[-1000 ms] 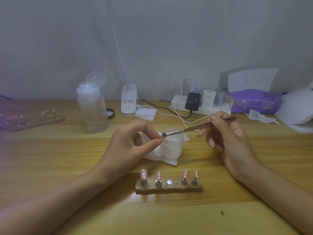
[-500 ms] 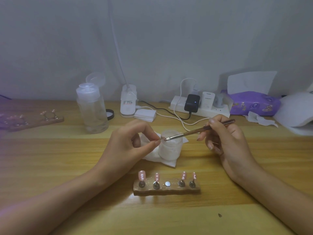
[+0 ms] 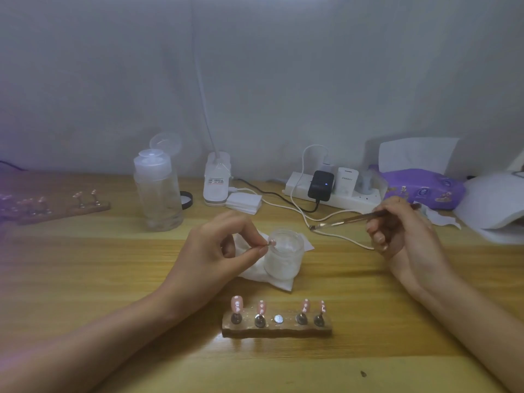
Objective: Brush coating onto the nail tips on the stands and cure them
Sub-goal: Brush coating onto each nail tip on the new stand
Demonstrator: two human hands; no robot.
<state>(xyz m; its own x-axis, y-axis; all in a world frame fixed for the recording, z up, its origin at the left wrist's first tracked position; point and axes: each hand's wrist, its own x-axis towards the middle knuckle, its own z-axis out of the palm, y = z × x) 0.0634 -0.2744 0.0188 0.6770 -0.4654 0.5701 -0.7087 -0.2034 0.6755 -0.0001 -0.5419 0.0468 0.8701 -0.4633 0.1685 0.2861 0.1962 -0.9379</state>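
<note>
My left hand point(image 3: 218, 248) pinches a small stand with a pink nail tip point(image 3: 271, 242) between thumb and forefinger, right at the rim of a frosted jar point(image 3: 283, 255) that sits on a white wipe point(image 3: 279, 282). My right hand point(image 3: 402, 225) grips a thin metal-handled brush point(image 3: 340, 221); its tip points left and hangs apart from the nail tip, over the white cable. In front of me a wooden holder point(image 3: 276, 327) carries several pink nail tips on magnetic stands, with one bare magnet point(image 3: 278, 319) in the middle.
A clear pump bottle point(image 3: 157, 191) stands at back left, beside a second wooden holder point(image 3: 56, 208) with more stands. A white lamp base point(image 3: 217, 182), power strip point(image 3: 334, 194) with chargers and cables, purple tissue pack point(image 3: 422, 191) and white cloths line the back and right.
My right hand has drawn the brush away to the right, off the nail tip it was touching. My left hand keeps the nail tip by the jar.
</note>
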